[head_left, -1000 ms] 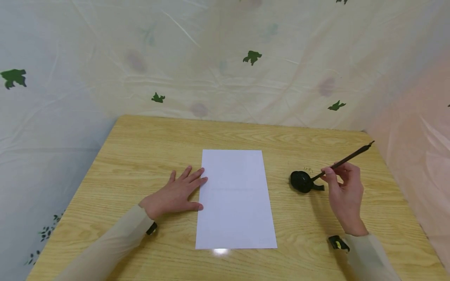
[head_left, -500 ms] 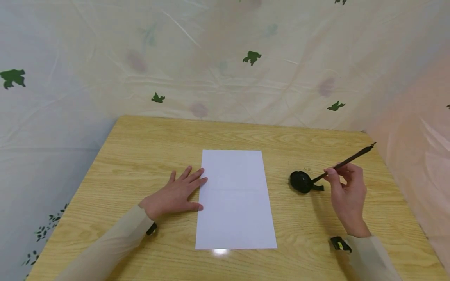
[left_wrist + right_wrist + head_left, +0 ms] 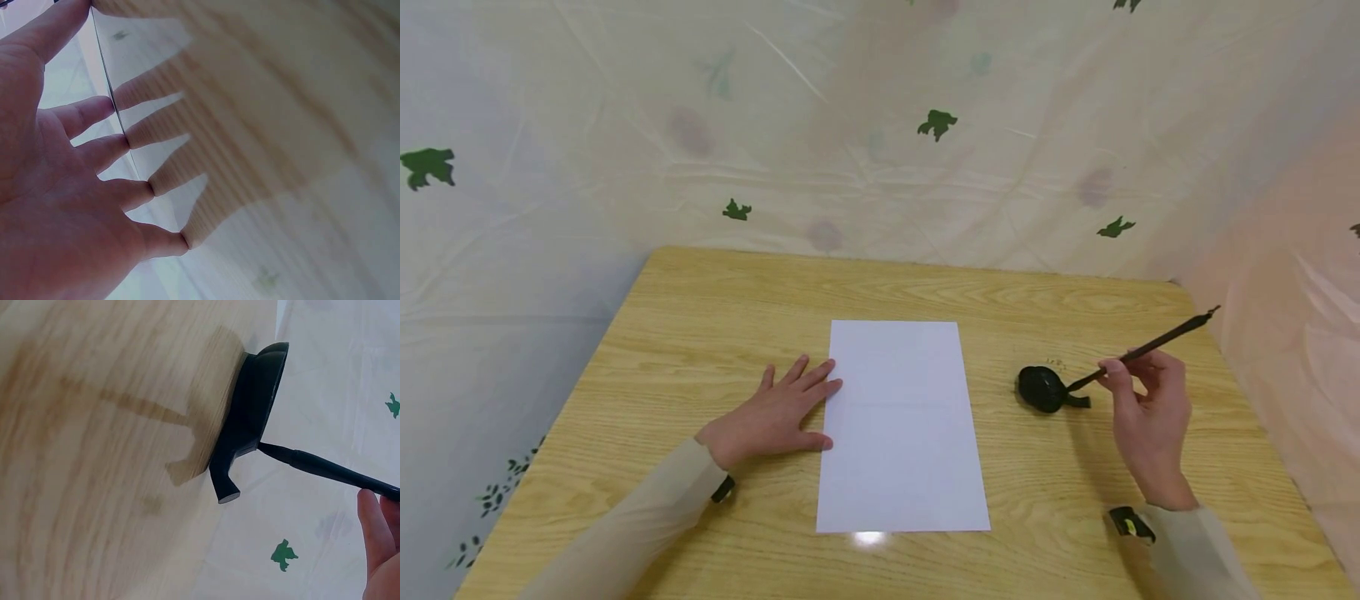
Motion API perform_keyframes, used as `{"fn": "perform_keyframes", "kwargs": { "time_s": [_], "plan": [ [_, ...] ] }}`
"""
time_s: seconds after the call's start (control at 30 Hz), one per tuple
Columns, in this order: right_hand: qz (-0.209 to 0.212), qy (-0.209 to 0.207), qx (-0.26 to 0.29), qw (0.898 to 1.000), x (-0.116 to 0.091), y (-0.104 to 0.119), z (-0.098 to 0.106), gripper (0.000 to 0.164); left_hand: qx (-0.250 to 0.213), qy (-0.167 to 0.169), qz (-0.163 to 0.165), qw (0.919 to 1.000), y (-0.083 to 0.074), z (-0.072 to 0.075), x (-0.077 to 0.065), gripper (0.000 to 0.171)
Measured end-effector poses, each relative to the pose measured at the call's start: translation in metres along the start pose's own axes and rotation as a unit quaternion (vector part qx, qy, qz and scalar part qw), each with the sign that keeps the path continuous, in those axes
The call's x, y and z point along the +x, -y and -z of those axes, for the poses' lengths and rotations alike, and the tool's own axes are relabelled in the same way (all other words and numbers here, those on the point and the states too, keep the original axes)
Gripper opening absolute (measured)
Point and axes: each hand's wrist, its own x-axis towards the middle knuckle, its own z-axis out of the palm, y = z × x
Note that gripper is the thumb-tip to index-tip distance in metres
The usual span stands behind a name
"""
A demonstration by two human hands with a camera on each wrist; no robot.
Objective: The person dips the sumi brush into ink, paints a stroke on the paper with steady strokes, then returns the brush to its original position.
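Observation:
My right hand [image 3: 1153, 425] pinches a dark writing brush [image 3: 1172, 336] between thumb and fingers. The brush slants, its handle end up to the right, and in the right wrist view its pointed bristles [image 3: 275, 452] meet the rim of a small black ink dish [image 3: 253, 400]. That dish [image 3: 1040, 388] has a short curved handle; its inside cannot be made out. A blank white sheet of paper [image 3: 904, 433] lies at the table's middle. Palm down with fingers spread, my left hand [image 3: 767, 421] rests on the table, fingertips and thumb tip at the sheet's left edge.
The wood-grain table [image 3: 737, 292] shines with reflections. Faint small marks [image 3: 1057, 364] show beside the dish. Pale cloth [image 3: 850, 125] with green bird shapes hangs behind and at both sides. A black band [image 3: 1131, 523] sits at my right wrist.
My right hand has shifted a little to the right, drawing the brush with it, so that its tip now sits at the dish's right rim. The left hand and paper stay put.

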Motion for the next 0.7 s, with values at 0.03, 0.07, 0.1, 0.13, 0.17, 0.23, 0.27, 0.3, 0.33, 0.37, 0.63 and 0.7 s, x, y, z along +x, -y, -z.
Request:
{"fn": "perform_keyframes", "kwargs": {
  "time_s": [0.03,0.07,0.1,0.13,0.17,0.23,0.27,0.3,0.33,0.37,0.63,0.7],
  "plan": [
    [0.001,-0.001,0.002,1.0,0.0003,0.0006,0.0002,0.03,-0.001,0.0,0.0,1.0,0.0,0.0001,-0.0002,0.084],
    [0.001,-0.001,0.004,1.0,0.0005,0.0013,0.0004,0.03,-0.002,-0.001,0.0,1.0,0.0001,0.0001,-0.0002,0.084],
    [0.002,-0.002,0.004,1.0,0.0008,0.002,0.0007,0.03,-0.003,0.0,0.001,1.0,0.0,0.0002,-0.0005,0.084],
    [0.003,-0.003,0.004,1.0,0.001,0.0026,0.0009,0.03,-0.003,0.0,0.001,1.0,-0.0001,0.0003,-0.0007,0.084],
    [0.004,-0.003,0.006,1.0,0.0012,0.0033,0.0012,0.031,-0.002,0.0,0.0,1.0,-0.0002,0.0004,-0.0009,0.084],
    [0.005,-0.004,0.01,1.0,0.0018,0.0047,0.0014,0.031,-0.001,-0.001,-0.001,1.0,0.0,0.0006,-0.0008,0.084],
    [0.004,-0.005,0.013,1.0,0.0019,0.0055,0.0013,0.032,-0.001,-0.001,-0.002,1.0,0.0001,0.0007,-0.0008,0.084],
    [0.004,-0.005,0.014,1.0,0.0021,0.0061,0.0013,0.032,-0.001,-0.001,-0.002,1.0,0.0001,0.0008,-0.0008,0.084],
    [0.003,-0.006,0.017,1.0,0.0023,0.0067,0.001,0.033,-0.001,-0.001,-0.002,1.0,0.0001,0.0009,-0.0009,0.084],
    [0.001,-0.006,0.021,1.0,0.0025,0.0072,0.0008,0.033,-0.001,0.0,-0.002,1.0,0.0,0.0011,-0.0011,0.084],
    [-0.019,0.004,0.041,0.999,0.0037,0.0053,-0.0012,0.035,0.006,-0.001,-0.004,1.0,-0.0003,0.0024,-0.0016,0.083],
    [-0.022,0.007,0.042,0.999,0.0036,0.004,-0.0012,0.035,0.007,-0.002,-0.004,1.0,-0.0003,0.0025,-0.0019,0.083]
  ]
}}
